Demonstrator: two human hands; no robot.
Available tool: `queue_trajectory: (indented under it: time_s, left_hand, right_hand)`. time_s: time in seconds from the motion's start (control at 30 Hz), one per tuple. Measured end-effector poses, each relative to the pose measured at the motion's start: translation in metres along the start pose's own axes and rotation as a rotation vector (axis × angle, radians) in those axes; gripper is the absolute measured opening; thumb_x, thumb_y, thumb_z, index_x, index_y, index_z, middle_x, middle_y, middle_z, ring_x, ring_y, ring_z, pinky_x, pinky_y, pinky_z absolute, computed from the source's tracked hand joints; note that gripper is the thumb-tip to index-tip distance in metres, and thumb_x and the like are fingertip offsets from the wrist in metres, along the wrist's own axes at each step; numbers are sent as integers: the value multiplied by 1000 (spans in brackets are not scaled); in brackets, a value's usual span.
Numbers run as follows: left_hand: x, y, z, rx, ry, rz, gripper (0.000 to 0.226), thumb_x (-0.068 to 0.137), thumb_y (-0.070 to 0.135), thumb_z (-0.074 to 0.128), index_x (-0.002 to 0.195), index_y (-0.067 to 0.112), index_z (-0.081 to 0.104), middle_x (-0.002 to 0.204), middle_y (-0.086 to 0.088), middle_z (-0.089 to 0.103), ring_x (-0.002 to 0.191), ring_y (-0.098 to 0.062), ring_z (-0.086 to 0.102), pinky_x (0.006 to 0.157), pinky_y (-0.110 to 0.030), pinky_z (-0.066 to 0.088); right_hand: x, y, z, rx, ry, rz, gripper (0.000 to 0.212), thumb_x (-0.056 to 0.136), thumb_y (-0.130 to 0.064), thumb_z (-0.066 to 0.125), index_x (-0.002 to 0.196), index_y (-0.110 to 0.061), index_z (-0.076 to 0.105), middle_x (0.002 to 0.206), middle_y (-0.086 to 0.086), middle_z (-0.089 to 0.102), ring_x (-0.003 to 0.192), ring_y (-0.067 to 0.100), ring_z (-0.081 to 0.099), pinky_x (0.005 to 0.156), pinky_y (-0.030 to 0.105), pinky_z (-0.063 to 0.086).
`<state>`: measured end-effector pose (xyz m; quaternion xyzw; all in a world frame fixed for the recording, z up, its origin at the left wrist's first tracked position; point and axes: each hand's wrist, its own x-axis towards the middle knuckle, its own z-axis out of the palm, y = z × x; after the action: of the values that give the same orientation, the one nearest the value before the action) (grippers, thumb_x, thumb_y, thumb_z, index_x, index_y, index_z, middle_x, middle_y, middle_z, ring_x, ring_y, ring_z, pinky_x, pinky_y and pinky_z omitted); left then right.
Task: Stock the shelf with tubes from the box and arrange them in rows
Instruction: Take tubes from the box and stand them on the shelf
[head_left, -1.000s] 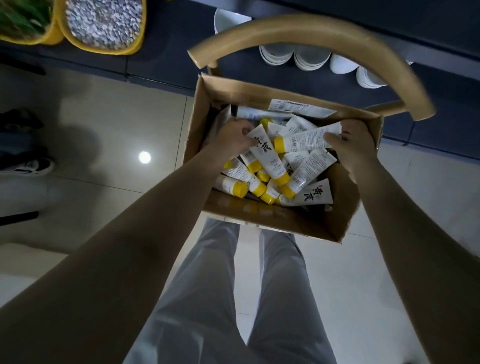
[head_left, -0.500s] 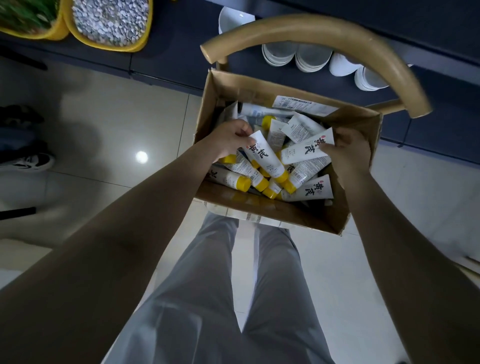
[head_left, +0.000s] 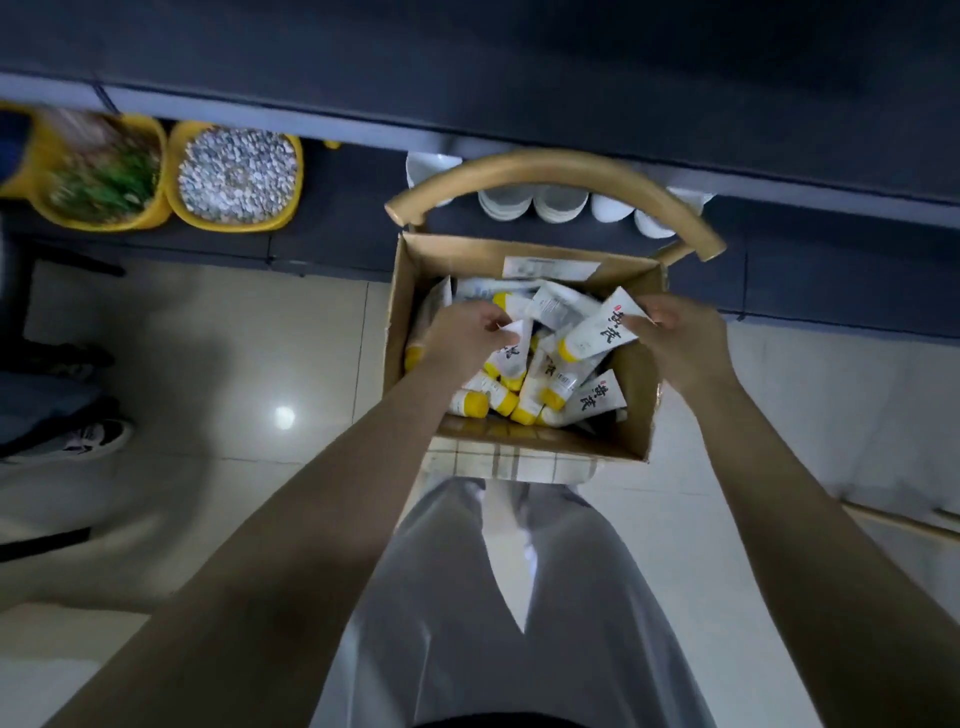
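An open cardboard box (head_left: 631, 410) rests on a chair seat in front of me, filled with several white tubes with yellow caps. My left hand (head_left: 462, 340) is inside the box, closed on the flat end of one tube (head_left: 510, 358). My right hand (head_left: 680, 343) grips the flat end of another tube (head_left: 597, 335), which is lifted above the pile with its cap pointing down-left. More loose tubes (head_left: 582, 402) lie crosswise beneath both hands. The dark shelf (head_left: 519, 93) runs across the top of the view.
The chair's curved wooden backrest (head_left: 550, 174) arches behind the box. White bowls (head_left: 561, 200) stand on the low shelf behind it. Two yellow tubs (head_left: 236, 174) sit at the left. A person's shoe (head_left: 91, 439) is on the tiled floor at far left.
The view tilted up, showing more shelf. My right hand has raised its tube higher out of the pile; my left hand has kept hold of a tube low in the box.
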<state>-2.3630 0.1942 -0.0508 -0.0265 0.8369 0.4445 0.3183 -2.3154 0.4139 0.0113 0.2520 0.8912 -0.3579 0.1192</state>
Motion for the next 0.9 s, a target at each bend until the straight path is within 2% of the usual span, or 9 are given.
queue_trajectory:
  time_s: [0.1, 0.13, 0.23, 0.3, 0.37, 0.5, 0.7, 0.77, 0.9]
  left_hand:
    - [-39, 52, -15, -49, 24, 133, 20, 77, 16, 76, 93, 6, 72, 84, -5, 67, 75, -8, 58, 71, -11, 43]
    - [-51, 70, -21, -66, 19, 176, 19, 77, 14, 76, 94, 5, 71, 83, -2, 65, 73, -5, 56, 68, -7, 40]
    - [-84, 122, -34, -55, 16, 303, 23, 78, 18, 76, 99, 9, 72, 87, 6, 64, 86, -7, 59, 79, -18, 46]
    - [-104, 156, -37, -18, 27, 376, 22, 79, 22, 75, 99, 14, 72, 89, 10, 61, 92, -10, 59, 86, -27, 48]
    - [-124, 186, -33, 73, 62, 462, 18, 79, 26, 74, 96, 20, 72, 91, 11, 57, 88, -10, 57, 83, -28, 46]
    - [-154, 242, -9, 207, 154, 597, 14, 80, 31, 71, 93, 26, 73, 91, 9, 57, 83, -13, 57, 76, -35, 48]
    - [-188, 325, 53, 183, 248, 687, 12, 81, 21, 71, 93, 24, 74, 90, 5, 60, 86, -15, 58, 76, -33, 47]
    - [-200, 349, 82, 168, 287, 707, 12, 80, 22, 72, 92, 26, 74, 90, 5, 60, 86, -14, 58, 76, -33, 47]
    - [-216, 398, 130, 196, 325, 750, 13, 82, 25, 70, 95, 25, 73, 95, 4, 64, 87, -13, 57, 75, -31, 46]
  right_hand:
    - [-34, -14, -49, 92, 83, -8, 21, 87, -14, 63, 105, -7, 70, 103, 9, 69, 89, 18, 60, 81, 33, 46]
    - [-43, -18, -65, 98, 97, -18, 21, 87, -14, 63, 106, -8, 70, 103, 7, 69, 87, 18, 60, 77, 31, 48]
    - [-69, -32, -115, 89, 124, -96, 21, 86, -15, 65, 106, -15, 71, 100, 2, 70, 85, 18, 63, 74, 30, 52]
    - [-86, -39, -149, 40, 151, -171, 21, 86, -13, 64, 105, -17, 71, 96, -2, 68, 79, 13, 61, 66, 14, 45]
    - [-103, -41, -182, 23, 201, -213, 19, 87, -12, 63, 104, -17, 70, 93, -5, 66, 80, 9, 58, 62, 5, 39]
    - [-126, -29, -243, -9, 309, -310, 15, 88, -13, 63, 100, -18, 70, 92, -4, 67, 83, 12, 59, 65, 12, 39]
    - [-144, 20, -331, -95, 387, -445, 15, 88, -11, 58, 95, -20, 68, 85, -7, 68, 73, 8, 60, 60, 12, 42]
    - [-147, 40, -365, -109, 386, -479, 14, 88, -12, 59, 94, -21, 67, 84, -6, 68, 70, 5, 60, 59, 19, 47]
    - [-148, 71, -428, -150, 424, -543, 12, 88, -15, 60, 95, -20, 68, 82, -4, 67, 67, 13, 58, 59, 28, 47]
